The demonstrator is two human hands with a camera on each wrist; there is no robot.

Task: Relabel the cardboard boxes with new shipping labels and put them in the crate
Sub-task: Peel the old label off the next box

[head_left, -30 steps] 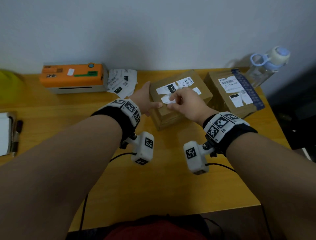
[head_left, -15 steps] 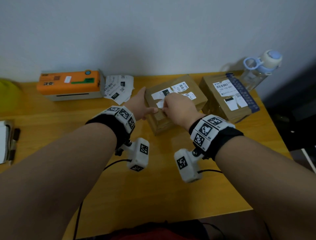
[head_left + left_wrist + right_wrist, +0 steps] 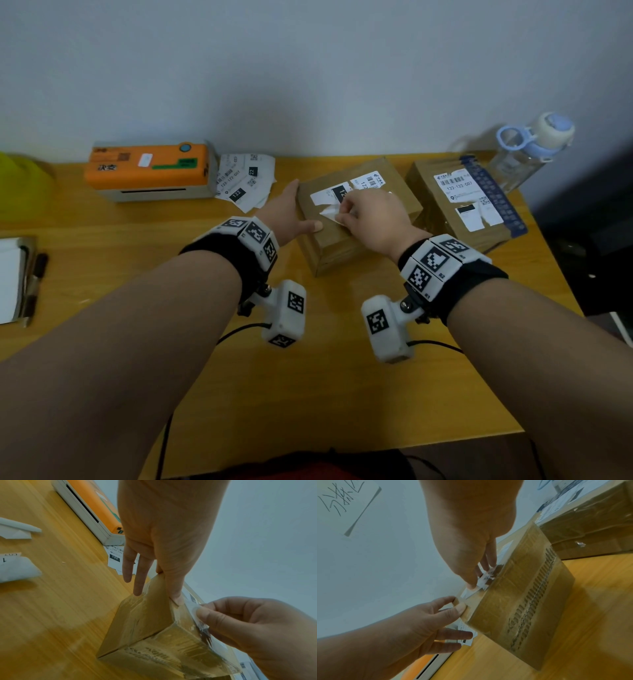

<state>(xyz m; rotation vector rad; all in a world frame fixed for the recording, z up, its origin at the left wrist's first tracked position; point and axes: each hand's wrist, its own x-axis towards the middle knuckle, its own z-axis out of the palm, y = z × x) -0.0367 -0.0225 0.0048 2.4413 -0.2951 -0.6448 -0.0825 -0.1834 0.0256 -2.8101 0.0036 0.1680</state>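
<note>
A taped cardboard box [image 3: 342,243] stands on the wooden table, its old white label [image 3: 329,197] torn and partly peeled. My right hand [image 3: 344,214] pinches a loose strip of that label [image 3: 483,580] between thumb and fingertips and lifts it off the box top. My left hand [image 3: 301,209] holds the box's left edge, with the thumb on top and the fingers [image 3: 139,585] down the side. A second labelled box [image 3: 455,205] stands just right of the first. No crate is in view.
An orange label printer [image 3: 147,168] sits at the back left with several loose labels [image 3: 245,181] beside it. A water bottle [image 3: 527,154] stands at the back right corner. A notepad with a pen [image 3: 13,277] lies at the far left.
My right hand has drawn the pinched label strip a little nearer to me across the box top. My left hand has stayed on the box's left edge.
</note>
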